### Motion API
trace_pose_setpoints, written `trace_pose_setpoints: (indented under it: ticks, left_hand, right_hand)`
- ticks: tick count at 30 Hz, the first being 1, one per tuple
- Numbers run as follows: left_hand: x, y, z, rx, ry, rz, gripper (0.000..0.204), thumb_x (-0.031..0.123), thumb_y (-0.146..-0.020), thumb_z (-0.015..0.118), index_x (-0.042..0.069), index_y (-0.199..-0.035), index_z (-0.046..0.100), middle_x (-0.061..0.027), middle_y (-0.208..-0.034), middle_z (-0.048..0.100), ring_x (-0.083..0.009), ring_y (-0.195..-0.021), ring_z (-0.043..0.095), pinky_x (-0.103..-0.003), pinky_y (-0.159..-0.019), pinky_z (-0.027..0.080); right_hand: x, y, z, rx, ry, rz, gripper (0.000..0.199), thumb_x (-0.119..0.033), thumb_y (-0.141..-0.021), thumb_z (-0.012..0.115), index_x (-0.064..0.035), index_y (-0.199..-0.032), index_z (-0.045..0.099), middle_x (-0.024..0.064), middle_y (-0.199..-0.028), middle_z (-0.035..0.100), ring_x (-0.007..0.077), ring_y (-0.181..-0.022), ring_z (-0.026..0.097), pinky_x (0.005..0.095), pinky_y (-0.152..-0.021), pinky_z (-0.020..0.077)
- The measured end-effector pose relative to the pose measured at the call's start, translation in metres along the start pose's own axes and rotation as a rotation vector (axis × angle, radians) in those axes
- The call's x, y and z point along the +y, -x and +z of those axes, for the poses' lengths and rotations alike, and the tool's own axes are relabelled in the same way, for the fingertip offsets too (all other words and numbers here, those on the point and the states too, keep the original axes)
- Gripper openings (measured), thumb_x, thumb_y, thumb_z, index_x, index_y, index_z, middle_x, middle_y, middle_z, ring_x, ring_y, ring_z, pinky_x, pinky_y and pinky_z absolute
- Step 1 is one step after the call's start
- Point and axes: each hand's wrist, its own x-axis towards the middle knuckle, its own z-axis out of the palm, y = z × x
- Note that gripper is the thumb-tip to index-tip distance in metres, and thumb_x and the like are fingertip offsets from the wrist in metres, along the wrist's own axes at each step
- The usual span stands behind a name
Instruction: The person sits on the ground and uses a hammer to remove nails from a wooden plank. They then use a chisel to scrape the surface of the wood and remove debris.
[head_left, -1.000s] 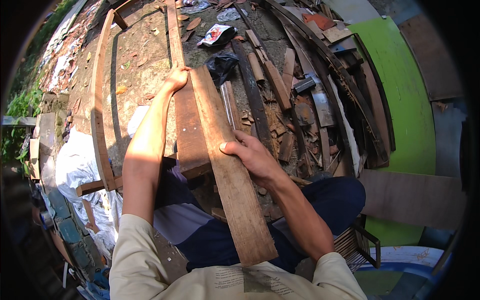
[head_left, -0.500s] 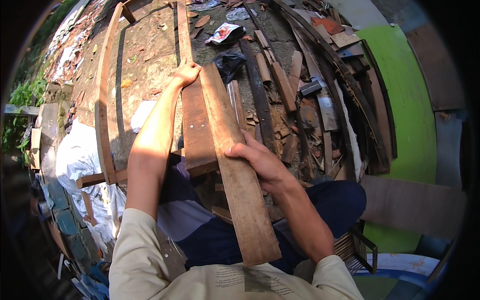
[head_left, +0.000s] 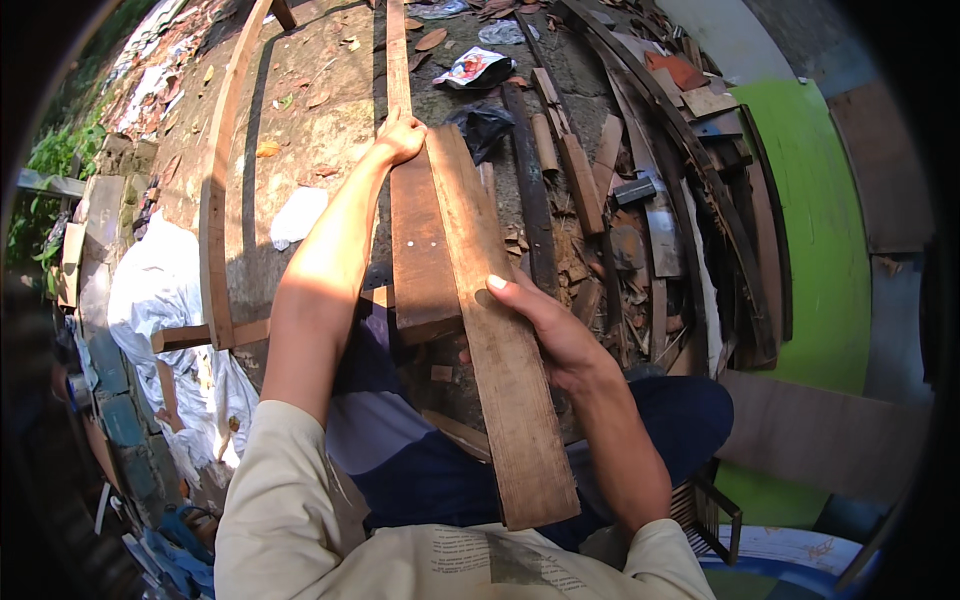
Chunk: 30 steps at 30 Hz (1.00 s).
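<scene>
A flat brown wooden plank slants from the middle of the head view down to my lap. My right hand grips its right edge, thumb on top and the other fingers mostly hidden beneath. At the far end my left hand is closed around the near end of a long, narrow wooden strip, beside the plank's far tip; its fingers partly hide the grip. Under and left of the plank lies a thick dark-brown board with two small pale dots on its top.
At the left stands a curved-looking wooden frame bar, with white sheeting near its foot. Scrap timber is piled to the right, before a green panel. A black plastic bag lies past the plank's far end.
The scene has shifted slightly right in the picture. My right thumb has moved from across the plank toward its right edge. The left hand keeps its grip.
</scene>
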Motion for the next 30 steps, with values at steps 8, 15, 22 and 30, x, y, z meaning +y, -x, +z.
trace_pose_setpoints:
  ticks: [8,15,22,30]
  left_hand:
    - [0.002,-0.003,0.003,-0.022,-0.034,-0.053,0.043,0.034,-0.093,0.049,0.019,-0.128,0.067,-0.0242,-0.165,0.013,-0.0433,-0.149,0.023,-0.048,-0.121,0.023]
    - [0.014,0.005,0.003,0.04,-0.021,-0.032,0.041,0.035,-0.093,0.051,0.013,-0.123,0.068,-0.0263,-0.157,0.03,-0.0417,-0.146,0.031,-0.047,-0.119,0.028]
    - [0.01,0.004,0.004,0.06,-0.046,-0.018,0.04,0.037,-0.093,0.052,0.013,-0.119,0.07,-0.0276,-0.153,0.037,-0.0437,-0.139,0.041,-0.048,-0.115,0.034]
    - [0.01,0.001,0.01,0.073,-0.053,-0.026,0.043,0.037,-0.095,0.047,0.012,-0.124,0.067,-0.0261,-0.151,0.038,-0.0439,-0.135,0.043,-0.048,-0.115,0.034]
  right_hand:
    - [-0.002,0.007,0.015,0.136,0.057,0.087,0.063,-0.054,-0.1,0.05,0.0036,-0.127,0.052,0.0187,-0.09,0.067,0.0276,-0.076,0.072,0.0369,-0.067,0.063]
    - [0.002,0.013,0.019,0.192,-0.023,0.11,0.065,-0.054,-0.102,0.045,0.0064,-0.122,0.054,0.0189,-0.091,0.066,0.0276,-0.077,0.072,0.0369,-0.067,0.0621]
    - [-0.001,0.028,0.031,0.205,-0.098,0.125,0.049,-0.036,-0.097,0.056,0.0062,-0.121,0.054,0.0208,-0.1,0.066,0.0285,-0.088,0.07,0.0416,-0.074,0.0626]
    - [0.0,0.028,0.03,0.272,-0.066,0.129,0.044,-0.028,-0.092,0.061,0.0042,-0.121,0.051,0.0185,-0.101,0.062,0.0295,-0.089,0.07,0.0429,-0.074,0.0625]
